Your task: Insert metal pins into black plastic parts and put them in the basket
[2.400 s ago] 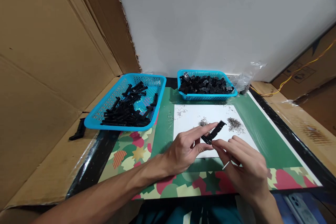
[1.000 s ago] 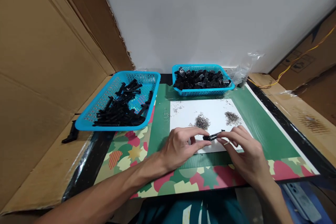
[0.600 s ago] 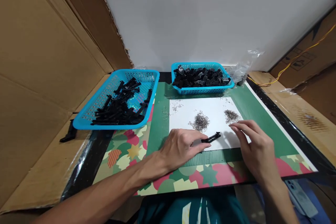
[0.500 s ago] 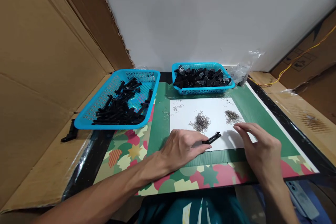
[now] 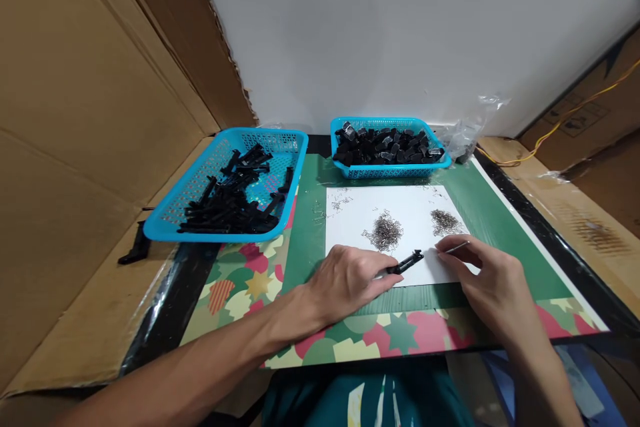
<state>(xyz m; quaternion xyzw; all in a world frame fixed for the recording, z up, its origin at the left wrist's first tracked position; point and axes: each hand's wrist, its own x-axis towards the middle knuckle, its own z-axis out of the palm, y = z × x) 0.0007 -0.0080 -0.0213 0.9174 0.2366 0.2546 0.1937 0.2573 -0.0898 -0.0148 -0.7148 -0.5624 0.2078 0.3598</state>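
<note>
My left hand is closed on a slim black plastic part, whose notched end sticks out past the fingertips over the white paper. To its right, my right hand pinches a thin metal rod-like tool; its exact kind is too small to make out. A gap separates that tool from the black part. Two heaps of tiny metal pieces, perhaps springs, lie on the paper: a larger pile in the middle and a smaller pile just beyond my right fingers.
A blue basket of long black parts stands at the left, another blue basket of shorter black pieces at the back. Beside it is a clear plastic bag. One black part lies outside, far left. Cardboard and a white wall enclose the table.
My right hand has moved slightly left, toward the black part, and the metal tool now shows between its fingers. The left hand keeps its hold almost unmoved.
</note>
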